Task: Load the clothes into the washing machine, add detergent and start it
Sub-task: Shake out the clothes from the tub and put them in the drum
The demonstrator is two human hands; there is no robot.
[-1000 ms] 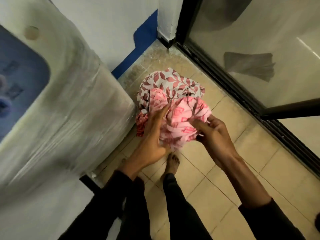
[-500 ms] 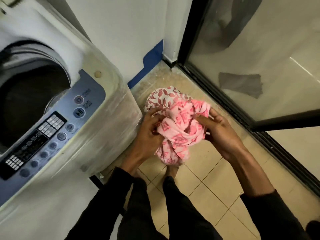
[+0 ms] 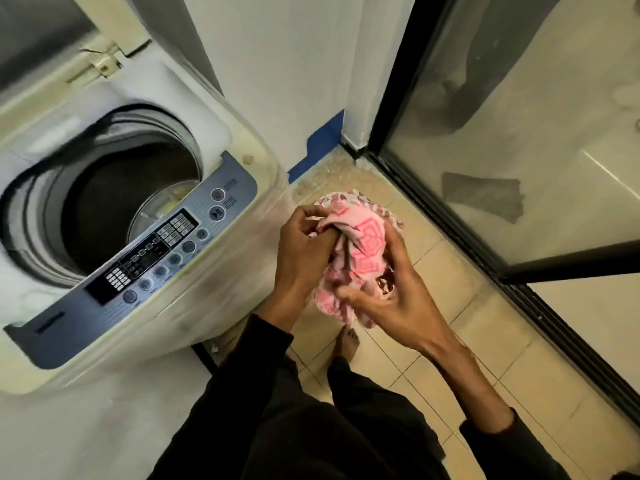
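Both hands are gripping a bunched pink-and-white patterned cloth bundle (image 3: 360, 251) above the beige tiled floor (image 3: 485, 341), just right of the white top-loading washing machine (image 3: 207, 299). The left hand (image 3: 304, 251) is pinching its upper edge; the right hand (image 3: 391, 299) is clasping its lower part. The machine's round drum opening (image 3: 117, 209) is standing uncovered.

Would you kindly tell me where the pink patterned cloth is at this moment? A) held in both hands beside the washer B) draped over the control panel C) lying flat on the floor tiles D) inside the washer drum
A: the left hand and right hand both grip the bunched pink cloth above the tiled floor, to the right of the open washing machine.
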